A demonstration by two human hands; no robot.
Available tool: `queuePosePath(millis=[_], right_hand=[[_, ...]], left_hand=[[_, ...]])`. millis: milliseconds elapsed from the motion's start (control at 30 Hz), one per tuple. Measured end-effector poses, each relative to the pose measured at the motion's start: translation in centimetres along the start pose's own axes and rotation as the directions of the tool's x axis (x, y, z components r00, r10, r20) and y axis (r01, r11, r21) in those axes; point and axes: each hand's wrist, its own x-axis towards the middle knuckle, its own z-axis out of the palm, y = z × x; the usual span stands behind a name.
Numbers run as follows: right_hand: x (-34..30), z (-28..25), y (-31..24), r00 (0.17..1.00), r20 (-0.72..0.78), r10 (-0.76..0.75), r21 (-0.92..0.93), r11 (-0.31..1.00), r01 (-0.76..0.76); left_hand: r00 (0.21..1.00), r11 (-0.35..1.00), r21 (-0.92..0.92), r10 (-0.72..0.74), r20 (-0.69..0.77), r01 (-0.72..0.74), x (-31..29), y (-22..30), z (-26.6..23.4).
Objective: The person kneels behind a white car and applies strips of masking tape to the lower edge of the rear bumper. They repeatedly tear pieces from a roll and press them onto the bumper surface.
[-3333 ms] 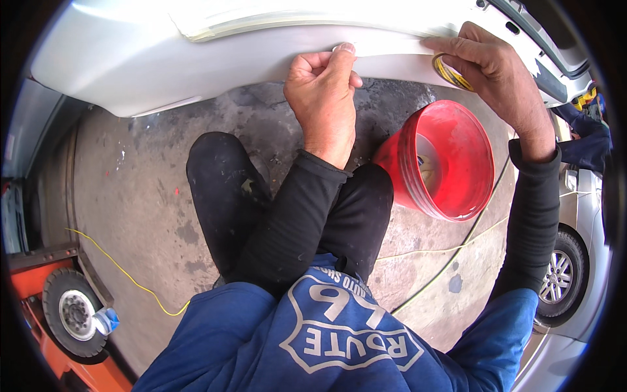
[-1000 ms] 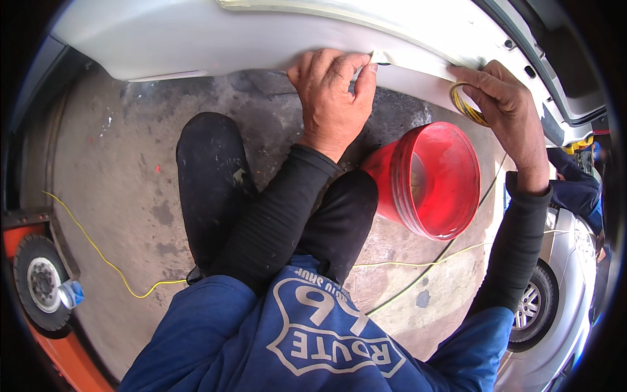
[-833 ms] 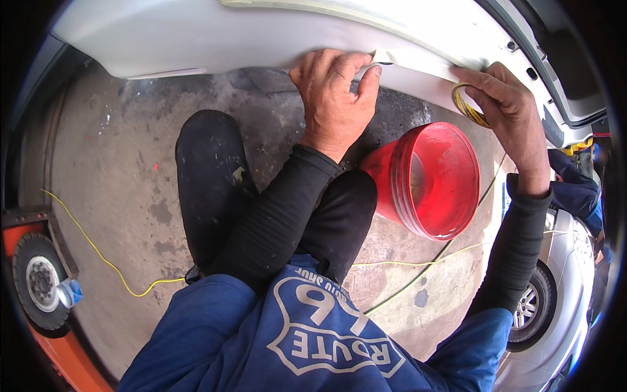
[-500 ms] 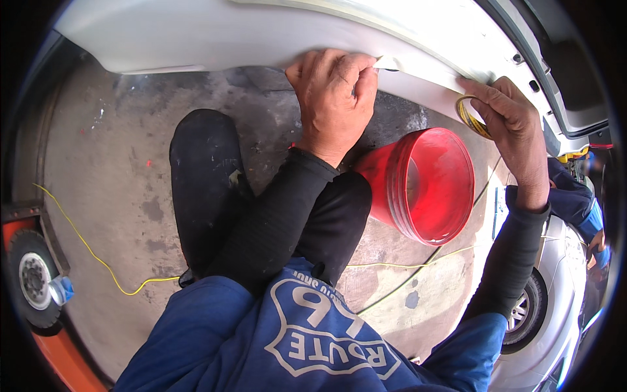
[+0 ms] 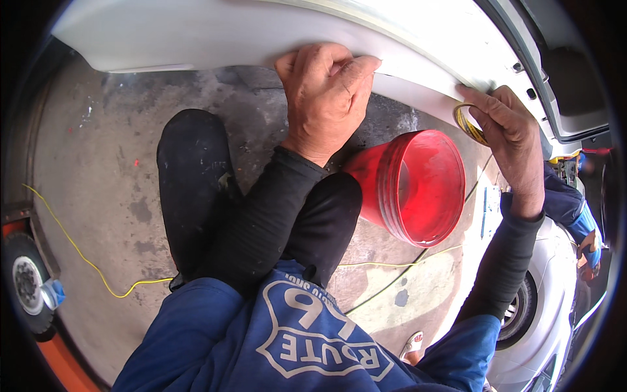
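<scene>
A white vehicle body panel [image 5: 196, 39] crosses the top, its lower edge curving down to the right. My left hand [image 5: 326, 104] is closed at that edge, fingers curled, thumb and fingertip pressed together against it. What they pinch is hidden. Farther right, my right hand [image 5: 513, 137] holds a roll of tape [image 5: 467, 124] with a yellow printed inner core, hanging below the fingers. Its fingertips touch the panel. Any strip of tape between the hands is hard to make out against the white.
A red bucket [image 5: 428, 189] lies tilted beside my knee, its mouth facing right. A yellow cord [image 5: 85, 255] and a dark hose [image 5: 385, 287] cross the concrete floor. A silver car [image 5: 548, 287] and another person [image 5: 575, 202] are at right; an orange vehicle's wheel [image 5: 29, 281] is at left.
My left hand has shifted slightly left, and the small pale flap at its fingertips no longer shows. The view has moved a little; a shoe now appears at the bottom.
</scene>
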Motion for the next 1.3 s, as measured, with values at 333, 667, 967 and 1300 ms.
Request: queuePosePath(millis=[333, 667, 967, 1300], right_hand=[[0.1, -0.2, 0.1, 1.000, 0.013, -0.002, 0.007, 1.000, 0.002], [0.1, -0.2, 0.0, 1.000, 0.018, -0.001, -0.002, 1.000, 0.001], [0.1, -0.2, 0.0, 1.000, 0.016, -0.004, 0.002, 1.000, 0.004], [0.2, -0.5, -0.2, 1.000, 0.028, 0.001, -0.006, 1.000, -0.001]], left_hand=[[0.999, 0.999, -0.030, -0.011, -0.035, 0.009, -0.5, 0.1, 0.7], [0.998, 0.997, -0.038, -0.065, 0.004, 0.065, -0.6, 0.4, 0.6], [0.995, 0.993, -0.062, -0.098, 0.019, 0.099, -0.7, 0.5, 0.3], [0.996, 0.997, -0.013, -0.073, 0.057, 0.074, -0.1, 0.3, -0.3]])
